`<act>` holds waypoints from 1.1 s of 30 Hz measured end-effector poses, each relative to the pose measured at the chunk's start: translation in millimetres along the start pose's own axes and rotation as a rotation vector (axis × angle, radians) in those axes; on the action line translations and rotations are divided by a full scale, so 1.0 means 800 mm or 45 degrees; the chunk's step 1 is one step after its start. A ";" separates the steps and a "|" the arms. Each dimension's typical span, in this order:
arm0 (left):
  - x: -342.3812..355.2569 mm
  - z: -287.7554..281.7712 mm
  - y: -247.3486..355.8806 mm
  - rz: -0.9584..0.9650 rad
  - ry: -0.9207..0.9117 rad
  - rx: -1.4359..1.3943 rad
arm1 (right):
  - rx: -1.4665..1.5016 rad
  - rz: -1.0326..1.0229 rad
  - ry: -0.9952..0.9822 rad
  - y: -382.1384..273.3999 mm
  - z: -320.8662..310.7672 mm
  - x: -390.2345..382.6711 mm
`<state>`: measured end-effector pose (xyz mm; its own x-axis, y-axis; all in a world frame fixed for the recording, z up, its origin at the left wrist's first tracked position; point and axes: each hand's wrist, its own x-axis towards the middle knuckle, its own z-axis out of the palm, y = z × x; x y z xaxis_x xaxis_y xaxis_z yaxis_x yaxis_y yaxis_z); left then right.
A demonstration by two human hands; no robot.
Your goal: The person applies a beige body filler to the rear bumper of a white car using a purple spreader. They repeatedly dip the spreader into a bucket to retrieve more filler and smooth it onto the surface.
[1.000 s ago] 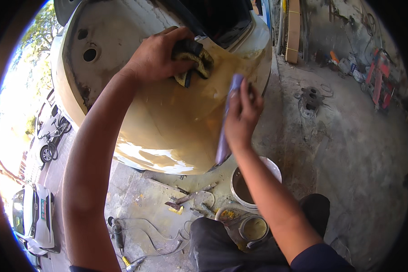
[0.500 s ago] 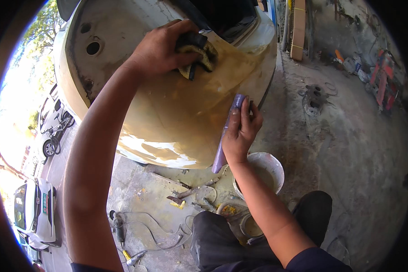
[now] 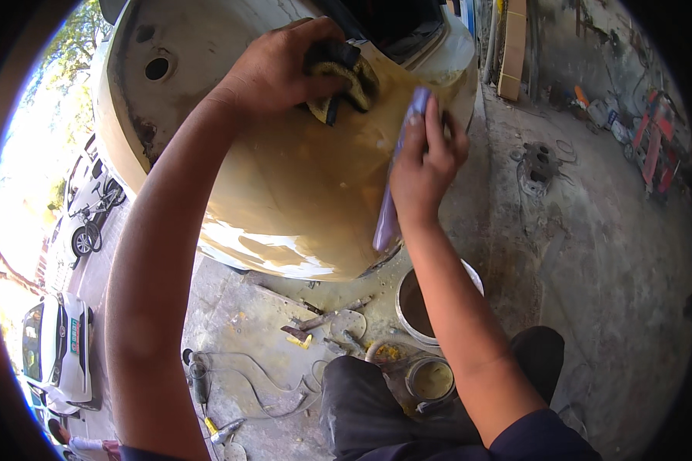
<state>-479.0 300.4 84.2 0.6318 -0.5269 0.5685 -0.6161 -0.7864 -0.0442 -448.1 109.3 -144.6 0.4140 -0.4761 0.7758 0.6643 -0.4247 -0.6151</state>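
Note:
In front of me curves a car body panel, wet and shiny, with tan and whitish patches. My left hand presses against its upper part, fingers closed round a bunched yellow-and-black cloth. A long, narrow purple sanding block lies along the panel's right side, slightly blurred. My right hand grips it, thumb and fingers on its upper half. The block's working face is hidden against the panel. A round hole opens in the recess at the panel's upper left.
Below my right forearm stands a white bucket, with a small open can near my knees. A corded power tool and several hand tools lie on the floor. At right are a metal part and a red frame.
My right hand has slid the sanding block up and slightly right along the panel. My left hand and cloth have shifted slightly up and right in view. More of the small can shows.

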 end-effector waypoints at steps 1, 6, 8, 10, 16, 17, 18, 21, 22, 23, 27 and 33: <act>-0.003 -0.002 -0.002 0.003 -0.011 0.019 | 0.035 -0.014 -0.013 -0.020 0.011 0.025; 0.001 0.001 -0.002 -0.010 -0.011 0.044 | -0.037 0.075 0.000 0.024 -0.017 -0.075; 0.004 0.000 0.002 0.009 0.005 0.058 | -0.051 0.099 0.014 0.035 -0.018 -0.083; 0.002 0.001 0.003 0.018 0.013 0.041 | -0.039 0.038 0.023 0.030 -0.014 -0.064; 0.000 -0.002 -0.005 0.017 0.002 0.063 | -0.022 -0.004 -0.005 0.006 -0.008 -0.035; 0.001 -0.004 -0.001 0.001 -0.016 0.058 | -0.011 0.007 0.005 0.020 -0.018 -0.078; 0.004 -0.004 0.003 -0.016 -0.026 0.047 | -0.004 0.009 0.013 0.032 -0.028 -0.104; 0.001 -0.003 -0.002 0.018 0.007 0.059 | 0.046 0.025 0.019 0.018 -0.014 -0.067; 0.000 0.000 -0.001 0.018 0.003 0.037 | 0.027 -0.005 0.019 0.010 -0.004 -0.033; 0.000 0.000 0.003 0.019 0.000 0.017 | 0.047 -0.090 0.046 0.002 0.008 0.002; -0.003 -0.002 0.004 -0.066 -0.046 0.010 | 0.029 -0.014 -0.036 -0.001 -0.010 -0.031; -0.001 -0.006 0.009 -0.021 -0.041 0.057 | 0.121 0.048 -0.045 0.032 -0.018 -0.053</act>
<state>-486.3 296.4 87.5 0.6566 -0.5235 0.5430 -0.5844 -0.8082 -0.0725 -457.4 107.0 -195.2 0.4606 -0.4623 0.7577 0.7032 -0.3309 -0.6293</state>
